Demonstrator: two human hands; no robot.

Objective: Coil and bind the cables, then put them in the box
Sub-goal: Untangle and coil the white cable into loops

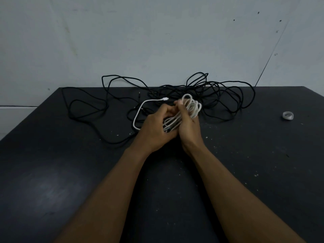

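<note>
The left grip (154, 128) and right grip (188, 125) are hiding the lower loops of the white cable (193, 106).

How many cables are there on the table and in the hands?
2 that I can tell: a white cable coiled in the left hand and right hand, and a black cable tangled at the far edge of the table. The tangle may hide more.

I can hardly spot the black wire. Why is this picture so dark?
Head view: the light is dim, so the black cable nearly melts into the dark table; the white cable, gripped by the left hand and right hand, stands out; a faint sheen lies on the table's near left; the wide lens stretches the near forearms.
</note>
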